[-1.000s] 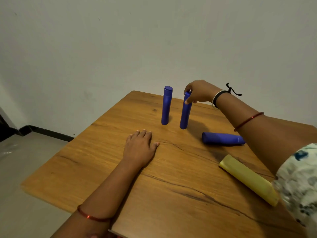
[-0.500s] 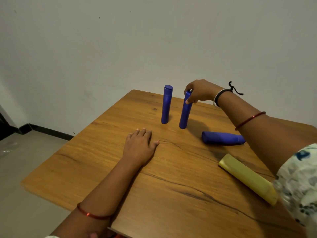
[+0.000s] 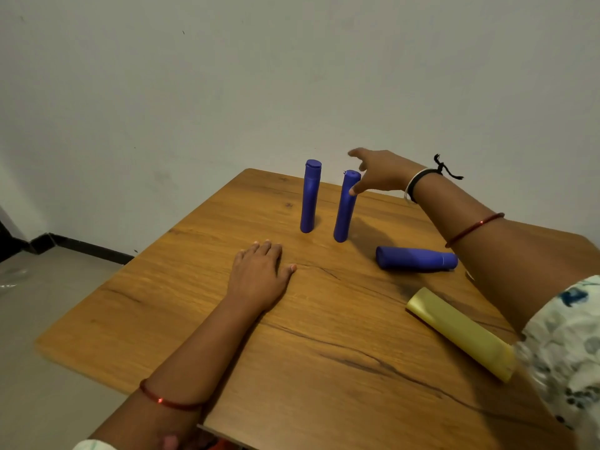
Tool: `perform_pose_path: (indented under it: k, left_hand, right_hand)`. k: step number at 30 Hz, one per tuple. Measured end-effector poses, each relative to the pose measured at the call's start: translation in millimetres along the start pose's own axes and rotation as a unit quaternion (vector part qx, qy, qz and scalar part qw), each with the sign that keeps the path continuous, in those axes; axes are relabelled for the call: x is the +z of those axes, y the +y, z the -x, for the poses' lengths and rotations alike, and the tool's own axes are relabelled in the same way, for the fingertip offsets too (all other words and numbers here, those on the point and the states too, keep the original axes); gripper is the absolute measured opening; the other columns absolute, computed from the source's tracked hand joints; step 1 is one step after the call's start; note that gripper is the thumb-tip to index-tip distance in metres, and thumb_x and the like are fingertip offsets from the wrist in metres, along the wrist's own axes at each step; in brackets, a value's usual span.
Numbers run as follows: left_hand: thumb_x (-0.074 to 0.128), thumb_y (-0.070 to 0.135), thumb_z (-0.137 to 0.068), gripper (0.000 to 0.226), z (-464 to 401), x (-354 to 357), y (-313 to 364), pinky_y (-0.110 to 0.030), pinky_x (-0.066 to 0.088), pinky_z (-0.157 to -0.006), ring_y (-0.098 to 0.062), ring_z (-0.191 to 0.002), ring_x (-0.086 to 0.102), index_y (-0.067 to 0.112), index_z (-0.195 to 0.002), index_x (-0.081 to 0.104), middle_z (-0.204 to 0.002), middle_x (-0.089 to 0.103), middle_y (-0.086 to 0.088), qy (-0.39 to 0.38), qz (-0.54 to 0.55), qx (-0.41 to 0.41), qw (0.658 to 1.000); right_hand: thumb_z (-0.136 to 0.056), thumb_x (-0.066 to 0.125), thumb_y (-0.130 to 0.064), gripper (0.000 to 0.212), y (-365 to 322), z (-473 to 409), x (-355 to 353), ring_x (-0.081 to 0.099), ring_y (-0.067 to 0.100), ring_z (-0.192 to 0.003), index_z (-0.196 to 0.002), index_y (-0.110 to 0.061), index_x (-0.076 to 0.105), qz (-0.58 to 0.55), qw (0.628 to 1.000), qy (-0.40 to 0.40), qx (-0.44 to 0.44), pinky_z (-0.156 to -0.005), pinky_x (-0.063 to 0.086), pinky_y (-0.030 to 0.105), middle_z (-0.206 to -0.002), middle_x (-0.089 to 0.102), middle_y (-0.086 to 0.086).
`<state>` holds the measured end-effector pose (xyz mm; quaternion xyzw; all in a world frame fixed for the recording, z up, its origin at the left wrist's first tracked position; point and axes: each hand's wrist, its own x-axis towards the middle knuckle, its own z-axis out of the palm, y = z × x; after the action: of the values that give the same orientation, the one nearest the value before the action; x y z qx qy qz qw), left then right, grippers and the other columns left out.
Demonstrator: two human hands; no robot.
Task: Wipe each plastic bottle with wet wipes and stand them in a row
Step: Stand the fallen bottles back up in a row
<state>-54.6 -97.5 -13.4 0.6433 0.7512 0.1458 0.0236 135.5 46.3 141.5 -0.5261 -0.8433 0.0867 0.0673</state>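
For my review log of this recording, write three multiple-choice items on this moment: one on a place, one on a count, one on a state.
1. Where does the yellow bottle lie?
A. At the table's right, near the person
B. Between the standing bottles
C. On the floor

2. How many blue bottles stand upright?
A. One
B. Two
C. Three

3. What is the right hand doing?
A. Gripping the lying blue bottle
B. Resting flat on the table
C. Open, fingers spread beside a standing bottle's top

Answers:
1 A, it lies below the lying blue bottle.
2 B, the left standing bottle and right standing bottle.
3 C, nothing is clasped; the left hand lies flat.
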Motion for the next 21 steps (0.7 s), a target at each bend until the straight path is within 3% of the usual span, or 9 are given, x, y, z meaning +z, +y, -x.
perform_pose_path:
  k: [2,4,6,8,12,17,21]
  left_hand:
    - [0.038,0.054,-0.095,0.062,3,-3,3,-0.04,0.019,-0.117,-0.021,-0.145,0.022,0.022,-0.147,0.031,-0.156,0.029,-0.003,0.005,0.008,0.008,1.0]
    - [0.04,0.054,-0.095,0.062,6,-5,8,-0.038,0.019,-0.116,-0.019,-0.145,0.022,0.023,-0.147,0.031,-0.156,0.029,-0.002,0.003,0.015,0.027,1.0]
    - [0.042,0.054,-0.095,0.06,11,-5,16,-0.037,0.019,-0.116,-0.017,-0.145,0.022,0.024,-0.146,0.034,-0.155,0.03,0.0,-0.004,0.02,0.057,0.998]
    - [0.043,0.053,-0.094,0.06,14,-5,26,-0.036,0.019,-0.116,-0.017,-0.145,0.022,0.025,-0.146,0.034,-0.155,0.03,0.0,-0.022,0.025,0.091,0.995]
    - [0.045,0.053,-0.094,0.063,10,-5,50,-0.037,0.021,-0.117,-0.017,-0.144,0.023,0.023,-0.147,0.032,-0.155,0.03,0.0,-0.047,0.02,0.125,0.991]
    - [0.048,0.054,-0.091,0.057,5,7,75,-0.037,0.03,-0.112,-0.014,-0.135,0.036,0.025,-0.139,0.04,-0.146,0.043,0.004,-0.041,0.04,0.13,0.99]
    - [0.042,0.056,-0.093,0.058,4,15,74,-0.041,0.024,-0.117,-0.015,-0.141,0.029,0.025,-0.143,0.038,-0.15,0.038,0.003,-0.053,0.018,0.125,0.991]
  right_hand:
    - [-0.081,0.073,-0.022,0.081,9,8,-5,0.049,0.03,-0.121,-0.145,-0.013,0.025,-0.003,0.999,0.039,0.011,-0.095,0.04,0.034,-0.137,0.048,0.014]
    - [-0.083,0.07,-0.019,0.065,23,21,-8,0.052,0.028,-0.115,-0.137,-0.01,0.036,0.011,0.997,0.069,0.029,-0.087,0.041,0.03,-0.129,0.053,0.014]
    - [-0.086,0.066,-0.015,0.048,40,37,-7,0.052,0.026,-0.112,-0.129,-0.012,0.046,0.052,0.997,0.038,0.045,-0.085,0.04,0.029,-0.125,0.056,0.011]
    - [-0.086,0.066,-0.016,0.042,58,55,2,0.051,0.023,-0.112,-0.125,-0.015,0.051,0.096,0.993,-0.045,0.052,-0.089,0.04,0.031,-0.125,0.057,0.008]
    - [-0.083,0.07,-0.019,0.062,87,84,27,0.045,0.024,-0.125,-0.138,-0.019,0.041,0.104,0.978,-0.163,0.074,-0.101,0.037,0.034,-0.141,0.045,0.005]
    - [-0.084,0.069,-0.022,0.066,115,94,44,0.042,0.024,-0.127,-0.141,-0.021,0.036,0.035,0.98,-0.182,0.066,-0.104,0.036,0.035,-0.144,0.042,0.004]
    - [-0.084,0.069,-0.031,0.067,123,92,49,0.045,0.022,-0.125,-0.141,-0.024,0.036,0.023,0.982,-0.177,0.055,-0.106,0.037,0.038,-0.141,0.046,0.002]
